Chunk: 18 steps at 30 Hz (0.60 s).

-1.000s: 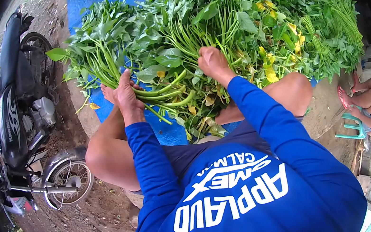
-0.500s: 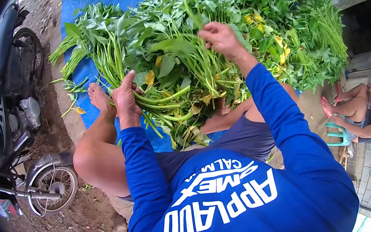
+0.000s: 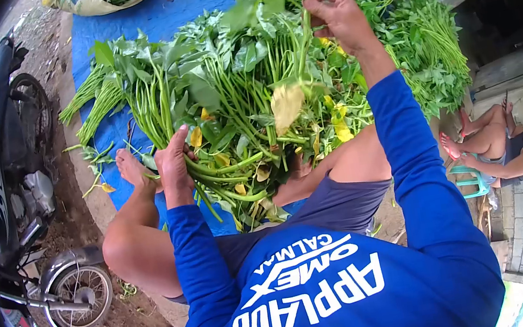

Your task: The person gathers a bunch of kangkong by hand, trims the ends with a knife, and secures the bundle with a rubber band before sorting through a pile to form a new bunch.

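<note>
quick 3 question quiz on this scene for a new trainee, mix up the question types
1. True or false: the right hand is up above the greens, pinching a stem.
2. What colour is the tarp under the greens? A blue, B red, C white.
3. Which hand grips the bundle of stems near its base?

Key: 1 true. 2 A. 3 the left hand.
</note>
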Each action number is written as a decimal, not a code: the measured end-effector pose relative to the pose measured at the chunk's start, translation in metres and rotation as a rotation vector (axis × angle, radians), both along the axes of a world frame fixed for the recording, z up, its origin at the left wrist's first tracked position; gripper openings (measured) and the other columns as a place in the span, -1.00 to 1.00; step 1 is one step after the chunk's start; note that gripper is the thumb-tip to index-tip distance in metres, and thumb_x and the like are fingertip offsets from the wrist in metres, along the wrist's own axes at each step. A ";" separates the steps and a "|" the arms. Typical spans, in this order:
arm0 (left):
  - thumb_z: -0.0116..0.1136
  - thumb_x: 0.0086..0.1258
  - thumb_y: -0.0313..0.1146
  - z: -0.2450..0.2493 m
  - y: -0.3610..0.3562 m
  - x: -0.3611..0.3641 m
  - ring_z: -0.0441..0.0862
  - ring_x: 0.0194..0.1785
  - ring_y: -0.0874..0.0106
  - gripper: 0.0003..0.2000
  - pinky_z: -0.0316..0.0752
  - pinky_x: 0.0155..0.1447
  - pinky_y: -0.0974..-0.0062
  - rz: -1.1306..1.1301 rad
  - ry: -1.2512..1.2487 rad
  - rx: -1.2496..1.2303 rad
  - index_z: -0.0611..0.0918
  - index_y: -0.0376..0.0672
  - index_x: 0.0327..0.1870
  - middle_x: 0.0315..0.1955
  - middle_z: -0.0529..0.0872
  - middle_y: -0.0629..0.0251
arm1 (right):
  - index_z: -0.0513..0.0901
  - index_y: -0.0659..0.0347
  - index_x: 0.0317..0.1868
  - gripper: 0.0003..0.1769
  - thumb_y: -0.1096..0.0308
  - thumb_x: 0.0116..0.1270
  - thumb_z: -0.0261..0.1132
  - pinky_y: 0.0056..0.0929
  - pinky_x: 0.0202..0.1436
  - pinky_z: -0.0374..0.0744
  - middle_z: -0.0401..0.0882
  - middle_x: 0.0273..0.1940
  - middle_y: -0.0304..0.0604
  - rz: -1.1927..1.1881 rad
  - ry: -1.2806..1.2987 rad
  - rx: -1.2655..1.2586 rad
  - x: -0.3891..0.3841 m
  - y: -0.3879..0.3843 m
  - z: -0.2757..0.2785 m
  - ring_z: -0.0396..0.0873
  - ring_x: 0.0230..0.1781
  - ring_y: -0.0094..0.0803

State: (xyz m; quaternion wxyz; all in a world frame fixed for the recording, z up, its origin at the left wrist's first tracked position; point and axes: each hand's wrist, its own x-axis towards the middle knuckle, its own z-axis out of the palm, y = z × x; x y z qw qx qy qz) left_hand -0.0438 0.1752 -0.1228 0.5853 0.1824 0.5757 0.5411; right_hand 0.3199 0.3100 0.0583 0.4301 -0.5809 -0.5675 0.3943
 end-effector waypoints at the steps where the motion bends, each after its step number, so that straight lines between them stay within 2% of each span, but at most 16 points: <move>1: 0.56 0.36 -0.17 0.004 0.000 0.003 0.47 -0.61 0.56 -0.73 0.40 -0.51 0.54 0.000 -0.002 0.009 0.67 -0.09 -0.32 -0.58 0.51 0.46 | 0.71 0.07 0.14 -0.70 0.17 0.52 0.47 -0.50 -0.19 0.73 0.77 -0.19 -0.39 -0.029 -0.033 -0.004 0.004 0.000 0.013 0.73 -0.26 -0.60; 4: 0.56 0.37 -0.17 0.005 0.000 0.008 0.45 -0.63 0.58 -0.73 0.40 -0.52 0.55 -0.021 -0.006 0.032 0.68 -0.11 -0.31 -0.60 0.49 0.47 | 0.69 0.09 0.16 -0.66 0.20 0.49 0.50 -0.50 -0.17 0.73 0.77 -0.16 -0.40 -0.060 -0.076 0.020 0.016 0.005 0.030 0.72 -0.25 -0.63; 6: 0.55 0.37 -0.17 0.013 0.001 0.011 0.46 -0.62 0.59 -0.73 0.41 -0.51 0.55 -0.025 0.014 0.044 0.69 -0.12 -0.32 -0.59 0.50 0.47 | 0.68 0.10 0.19 -0.63 0.21 0.48 0.51 -0.51 -0.17 0.74 0.77 -0.15 -0.39 0.011 0.007 0.030 0.019 0.004 0.036 0.72 -0.25 -0.63; 9: 0.55 0.37 -0.18 -0.001 0.004 0.015 0.46 -0.62 0.59 -0.73 0.42 -0.50 0.56 -0.036 -0.010 0.024 0.71 -0.14 -0.35 -0.59 0.52 0.46 | 0.65 0.15 0.27 -0.57 0.25 0.47 0.51 -0.50 -0.16 0.78 0.77 -0.12 -0.35 0.103 0.112 -0.028 0.024 -0.002 0.009 0.73 -0.23 -0.60; 10: 0.56 0.35 -0.19 0.005 0.003 0.021 0.51 -0.63 0.53 -0.68 0.40 -0.51 0.53 -0.027 0.020 0.058 0.70 -0.20 -0.46 -0.63 0.58 0.40 | 0.65 0.16 0.27 -0.56 0.26 0.47 0.51 -0.46 -0.16 0.79 0.77 -0.09 -0.32 0.114 0.133 -0.061 0.021 -0.003 -0.001 0.74 -0.22 -0.57; 11: 0.55 0.36 -0.20 0.011 -0.001 0.025 0.51 -0.61 0.55 -0.70 0.40 -0.49 0.55 -0.051 0.000 0.069 0.72 -0.21 -0.44 -0.61 0.59 0.41 | 0.66 0.17 0.28 -0.55 0.27 0.46 0.51 -0.43 -0.16 0.80 0.78 -0.07 -0.29 0.128 0.155 -0.096 0.017 -0.005 -0.011 0.75 -0.20 -0.55; 15: 0.51 0.41 -0.25 0.014 0.000 0.034 0.54 -0.53 0.57 -0.76 0.41 -0.45 0.56 -0.043 -0.010 0.143 0.77 -0.24 -0.34 -0.51 0.67 0.41 | 0.71 0.10 0.27 -0.58 0.27 0.46 0.52 -0.49 -0.23 0.73 0.78 -0.15 -0.37 0.129 0.072 -0.220 -0.009 -0.023 -0.053 0.70 -0.27 -0.61; 18: 0.54 0.38 -0.29 0.028 0.009 0.036 0.59 -0.52 0.53 -0.75 0.46 -0.46 0.54 0.003 0.014 0.217 0.72 -0.26 -0.15 -0.39 0.75 0.32 | 0.72 0.11 0.32 -0.58 0.29 0.50 0.48 -0.56 -0.20 0.64 0.75 -0.19 -0.38 0.210 -0.088 -0.184 -0.029 -0.037 -0.086 0.64 -0.26 -0.66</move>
